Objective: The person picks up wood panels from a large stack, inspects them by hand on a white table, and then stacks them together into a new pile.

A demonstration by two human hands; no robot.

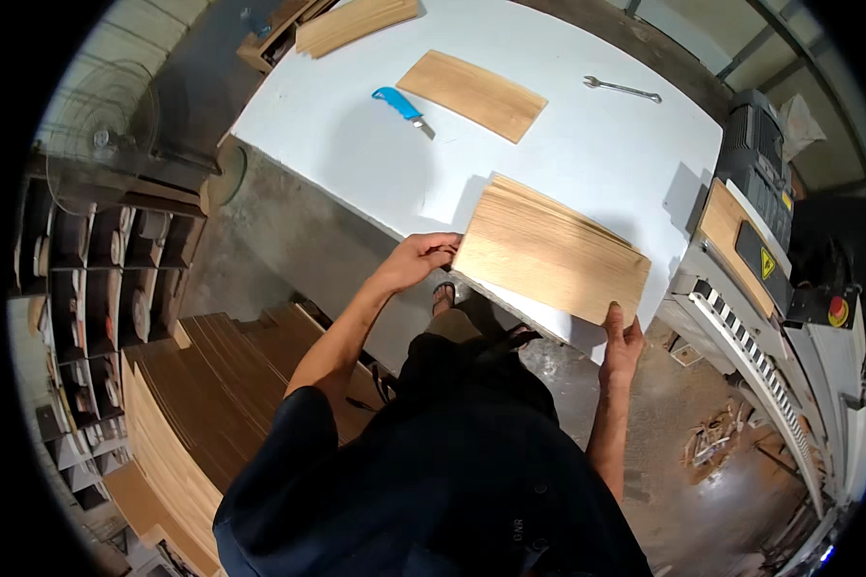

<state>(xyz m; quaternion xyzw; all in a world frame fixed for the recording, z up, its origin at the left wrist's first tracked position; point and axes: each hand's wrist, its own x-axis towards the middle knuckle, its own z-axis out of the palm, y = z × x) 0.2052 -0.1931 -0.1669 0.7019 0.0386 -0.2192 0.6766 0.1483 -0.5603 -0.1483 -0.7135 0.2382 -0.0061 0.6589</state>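
A stack of thin wood-grain boards (548, 252) lies at the near edge of the white table, its boards slightly fanned at the far side. My left hand (423, 262) is closed at the stack's left end, with its fingertips partly hidden against the boards. At the near right corner, my right hand (623, 346) grips the stack, thumb on top and fingers along the edge. Beyond it on the table lie a single board (473, 94) and a blue utility knife (397, 103) with its blade out.
The white table (308, 144) also bears a wrench (623, 89) and another board stack (356, 24) at the far left. A machine with a striped rail (751, 337) stands on the right. Brown boards (221, 385) are piled lower left, near compartment shelves (91, 298).
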